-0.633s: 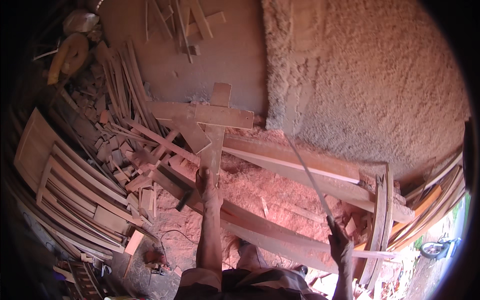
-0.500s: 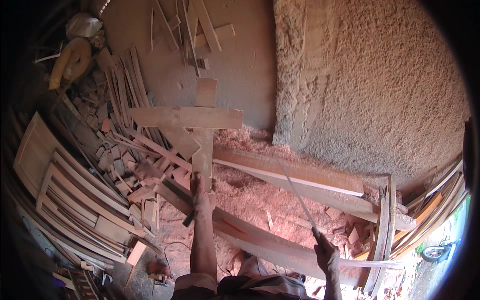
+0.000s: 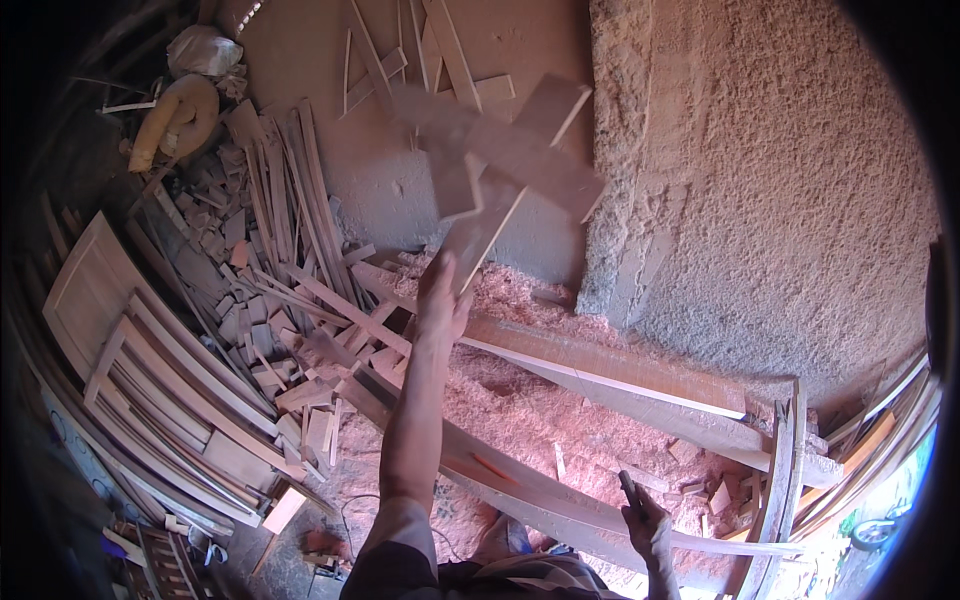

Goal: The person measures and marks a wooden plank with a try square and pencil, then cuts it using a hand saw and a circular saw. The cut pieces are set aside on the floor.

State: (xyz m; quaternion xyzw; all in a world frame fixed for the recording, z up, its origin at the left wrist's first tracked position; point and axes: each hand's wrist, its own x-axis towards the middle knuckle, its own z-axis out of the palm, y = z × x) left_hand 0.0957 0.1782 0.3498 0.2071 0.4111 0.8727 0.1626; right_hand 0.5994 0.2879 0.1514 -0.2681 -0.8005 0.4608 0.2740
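My left hand [image 3: 443, 305] is closed on the lower end of a cross-shaped assembly of flat wooden pieces [image 3: 525, 160], raised toward the back wall and blurred at its top. At the lower right, my right hand [image 3: 648, 525] grips a dark handle [image 3: 630, 490]; the long thin blade attached to it is too faint to make out here. Below both hands, a long curved board [image 3: 515, 485] crosses over pink sawdust [image 3: 590, 445], and behind it lies a straight plank [image 3: 610, 370].
Offcuts [image 3: 240, 320] are heaped at the left, beside stacked curved boards [image 3: 175, 390]. A coiled yellow hose [image 3: 175, 125] lies at the upper left. Upright boards [image 3: 785, 470] stand at the right, with a rough plastered wall [image 3: 760, 180] behind and a motorbike [image 3: 870, 532] at the far right.
My left hand has risen, carrying the wooden assembly up and to the right and tilting it. My right hand has moved left and lower, still gripping the tool.
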